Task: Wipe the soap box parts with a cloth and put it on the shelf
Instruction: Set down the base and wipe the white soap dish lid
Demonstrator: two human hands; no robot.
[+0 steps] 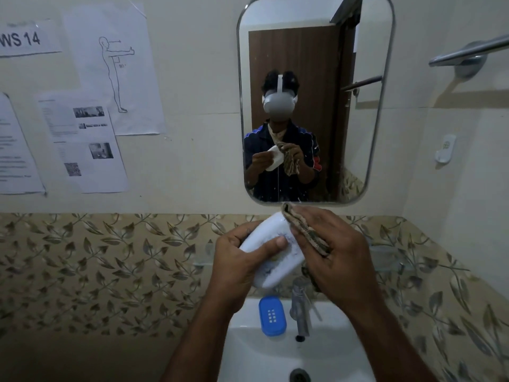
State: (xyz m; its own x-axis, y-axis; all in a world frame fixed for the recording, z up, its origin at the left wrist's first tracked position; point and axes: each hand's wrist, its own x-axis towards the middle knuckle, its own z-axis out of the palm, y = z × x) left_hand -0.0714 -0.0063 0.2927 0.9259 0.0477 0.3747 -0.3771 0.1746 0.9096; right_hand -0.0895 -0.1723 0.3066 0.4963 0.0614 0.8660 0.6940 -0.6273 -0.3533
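Left fingers [276, 242] around white lid [271, 253]

The soap box lid [271, 250] is white with a faint bluish cast; the cloth [304, 230] pressed to it is brown and tan with a dark striped weave; the soap box tray [272, 315] on the basin is bright blue with a small grid of white slots; the sink [248, 351] is white; the tap [300, 307] is silver-grey; the wall tiles [96, 271] are beige with a brown and grey leaf-and-vine pattern; the upper wall [192, 166] is plain cream; the papers [82, 142] are white with black print; the mirror [314, 100] reflects a dark brown door.
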